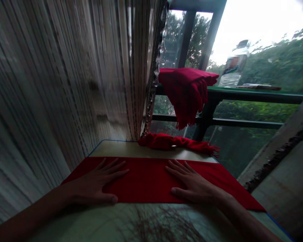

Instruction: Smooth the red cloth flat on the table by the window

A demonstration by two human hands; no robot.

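Your left hand [96, 184] and right hand [193, 184] lie flat on the red scarf [147, 179], fingers spread, gripping nothing; uneven pressure could bunch it.

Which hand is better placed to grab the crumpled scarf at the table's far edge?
Probably right. The right hand lies flat on the spread scarf just short of the crumpled scarf; the left hand sits farther off to the side.

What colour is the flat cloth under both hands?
Plain red, no visible pattern. The flat folded cloth shows best in the head view.
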